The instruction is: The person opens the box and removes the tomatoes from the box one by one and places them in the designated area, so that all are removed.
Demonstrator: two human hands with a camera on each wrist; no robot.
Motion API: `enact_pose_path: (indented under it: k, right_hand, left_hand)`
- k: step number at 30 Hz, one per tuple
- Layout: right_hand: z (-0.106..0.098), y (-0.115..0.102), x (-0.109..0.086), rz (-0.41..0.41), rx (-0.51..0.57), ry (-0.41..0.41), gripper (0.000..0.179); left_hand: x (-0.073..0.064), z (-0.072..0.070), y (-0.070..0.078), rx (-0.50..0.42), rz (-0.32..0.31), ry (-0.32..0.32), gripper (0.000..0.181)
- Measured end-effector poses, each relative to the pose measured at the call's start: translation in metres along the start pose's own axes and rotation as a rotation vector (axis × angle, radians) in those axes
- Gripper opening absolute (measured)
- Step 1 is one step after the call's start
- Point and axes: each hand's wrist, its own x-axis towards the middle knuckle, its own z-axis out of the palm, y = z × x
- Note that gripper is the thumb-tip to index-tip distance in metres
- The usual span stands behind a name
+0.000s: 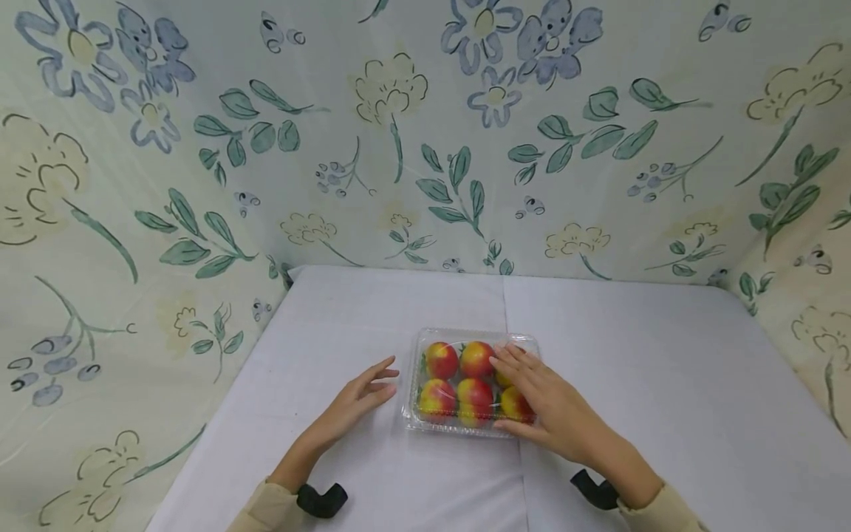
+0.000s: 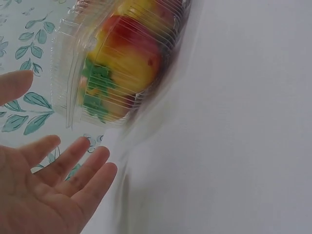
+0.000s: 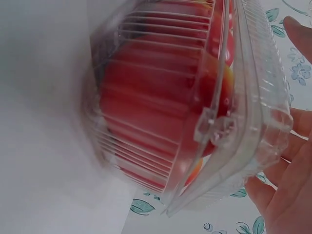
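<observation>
A clear plastic clamshell box (image 1: 459, 430) rests on the white-covered table, its lid over several red-and-yellow fruits (image 1: 442, 360). In the head view my right hand (image 1: 558, 406) lies over the right side of the box, fingers extended, hiding part of the fruit there. The right wrist view shows its fingertips against the clear lid (image 3: 258, 97), with a small tab on the rim nearby. My left hand (image 1: 359, 399) hovers just left of the box, apart from it. In the left wrist view, its fingers are spread and relaxed, and green leaves (image 2: 97, 87) show beside a fruit.
A white cloth (image 1: 638, 355) covers the table, with a seam running near the box. Floral fabric (image 1: 392, 148) hangs behind and along both sides. Black straps (image 1: 322, 501) are at the wrists.
</observation>
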Motion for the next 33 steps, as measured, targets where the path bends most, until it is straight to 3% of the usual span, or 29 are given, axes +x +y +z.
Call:
enact_pose_path:
  k: [9, 18, 33]
  right_hand:
    - [0.006, -0.002, 0.0, -0.061, -0.018, 0.043, 0.088]
    - [0.008, -0.006, -0.001, -0.061, 0.004, 0.046, 0.086]
    - [0.017, -0.015, 0.002, -0.13, 0.018, 0.069, 0.089]
  left_hand:
    - [-0.004, 0.0, -0.001, -0.09, -0.032, -0.08, 0.063]
    - [-0.008, 0.001, -0.001, -0.151, -0.018, -0.129, 0.062]
    - [-0.017, 0.005, -0.004, -0.208, 0.002, -0.161, 0.054]
